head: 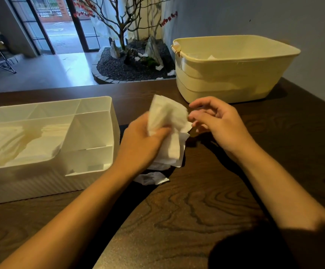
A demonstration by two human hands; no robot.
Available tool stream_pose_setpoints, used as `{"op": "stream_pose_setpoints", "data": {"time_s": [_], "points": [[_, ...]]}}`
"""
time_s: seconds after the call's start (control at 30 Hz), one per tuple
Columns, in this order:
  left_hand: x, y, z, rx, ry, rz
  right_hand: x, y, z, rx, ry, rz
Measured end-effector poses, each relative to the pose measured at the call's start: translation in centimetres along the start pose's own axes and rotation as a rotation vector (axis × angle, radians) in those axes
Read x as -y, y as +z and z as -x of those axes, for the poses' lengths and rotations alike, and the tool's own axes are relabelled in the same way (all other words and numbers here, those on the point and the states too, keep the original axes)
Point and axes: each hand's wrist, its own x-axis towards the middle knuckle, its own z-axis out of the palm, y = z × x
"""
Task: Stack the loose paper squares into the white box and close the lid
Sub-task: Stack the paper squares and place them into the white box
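My left hand [140,140] grips a bunch of white paper squares [167,117] above the dark wooden table, just right of the white box [97,183]. The box stands open at the left, with white paper lying in its large compartment [31,144]. My right hand [216,121] hovers beside the held papers with loosely curled fingers, its fingertips near the papers' right edge, holding nothing. More loose paper squares [152,178] lie on the table under my left hand. No lid can be made out.
A cream plastic tub [231,74] stands at the back right of the table [196,200], with a bit of white paper inside. Beyond the table's far edge are an indoor rock garden with a bare tree [122,35] and a glass door.
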Motion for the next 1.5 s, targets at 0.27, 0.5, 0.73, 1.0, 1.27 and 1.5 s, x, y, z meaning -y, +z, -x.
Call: {"op": "stream_pose_setpoints", "data": {"time_s": [0.27,0.5,0.73,1.0,1.27,1.5], "points": [[1.0,0.1,0.0,-0.222,-0.035,0.029,-1.9,1.0,0.0,0.396,0.043,1.007],[1.3,0.0,-0.1,-0.213,-0.066,0.013,-1.5,-0.1,-0.5,-0.032,0.131,0.911],[1.1,0.1,0.0,-0.202,-0.093,0.016,-2.3,0.4,-0.9,0.056,0.28,1.069],[0.9,0.0,0.2,-0.142,-0.125,0.036,-0.1,-0.2,-0.1,-0.18,-0.013,0.404],[0.4,-0.1,0.3,-0.165,-0.128,0.085,1.0,-0.2,0.3,-0.2,0.008,0.018],[0.2,-0.1,0.3,-0.155,-0.135,0.111,-0.3,-0.2,0.4,-0.154,-0.161,0.388]]}}
